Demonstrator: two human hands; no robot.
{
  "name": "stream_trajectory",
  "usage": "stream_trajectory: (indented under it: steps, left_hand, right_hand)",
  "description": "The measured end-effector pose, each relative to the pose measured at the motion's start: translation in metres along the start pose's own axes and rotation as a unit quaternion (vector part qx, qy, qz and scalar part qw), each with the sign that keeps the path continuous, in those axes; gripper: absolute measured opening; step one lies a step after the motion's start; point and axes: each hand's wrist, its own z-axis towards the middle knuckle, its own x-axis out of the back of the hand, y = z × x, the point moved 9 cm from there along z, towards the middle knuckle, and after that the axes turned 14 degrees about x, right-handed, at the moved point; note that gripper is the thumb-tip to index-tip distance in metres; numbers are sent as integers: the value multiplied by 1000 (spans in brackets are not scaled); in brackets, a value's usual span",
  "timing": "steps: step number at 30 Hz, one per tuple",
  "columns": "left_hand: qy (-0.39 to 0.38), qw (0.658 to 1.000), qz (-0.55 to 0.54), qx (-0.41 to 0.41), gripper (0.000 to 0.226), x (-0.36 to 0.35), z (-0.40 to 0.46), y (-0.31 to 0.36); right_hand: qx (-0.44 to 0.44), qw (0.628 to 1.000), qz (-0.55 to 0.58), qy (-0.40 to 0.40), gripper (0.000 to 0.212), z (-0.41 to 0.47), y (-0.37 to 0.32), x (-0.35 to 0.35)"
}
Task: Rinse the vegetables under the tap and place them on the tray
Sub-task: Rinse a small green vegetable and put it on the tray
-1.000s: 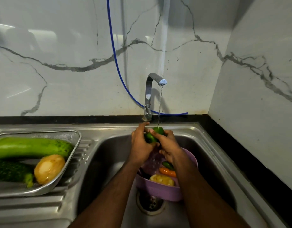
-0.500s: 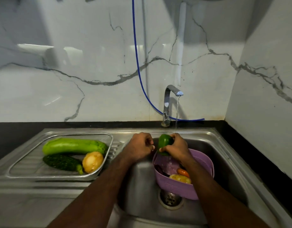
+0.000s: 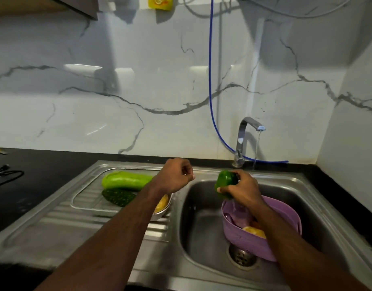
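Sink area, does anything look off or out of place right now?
The tap is running, but the green pepper in the right hand sits left of the stream, so water falls unused. Nothing looks spilled or damaged.

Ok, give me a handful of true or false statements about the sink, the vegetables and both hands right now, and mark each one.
1. The right hand grips a green bell pepper. True.
2. The left hand holds a vegetable. False: its fingers are curled and hold nothing.
3. The tap is running. True.
4. The steel tray sits inside the sink basin. False: it rests on the drainboard, left of the basin.
5. The purple basket stands in the sink basin. True.
6. The pepper is under the water stream. False: the stream falls behind and to its right.
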Motion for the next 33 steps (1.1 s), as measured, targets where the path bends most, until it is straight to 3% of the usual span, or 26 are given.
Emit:
stream_trajectory:
  steps: [8,12,17,20,28,33]
  left_hand:
    - [64,995,14,76,12,84,-24,-81]
    - [64,990,34,123,19,117,-43,-139]
    - [77,976,98,177,20,151,-71,-200]
    - [79,972,113,190,28,162,-82,-221]
    - [101,966,114,207,24,174,-91,-240]
    - [123,966,94,208,20,177,-83,-233]
  right_hand:
    - [101,993,58,-9,73,16,-120,-58]
    - [153,983,28,-94,71,10,-182,-119]
    - [227,945,-39,-232,70,-14,-234,-208]
    - [249,933,-53,-255,70,-25,-249,-247]
    - [199,947,-61,-246,74,-33,-241,-297]
    - [190,942,-31,-274,95,-32,-237,-297]
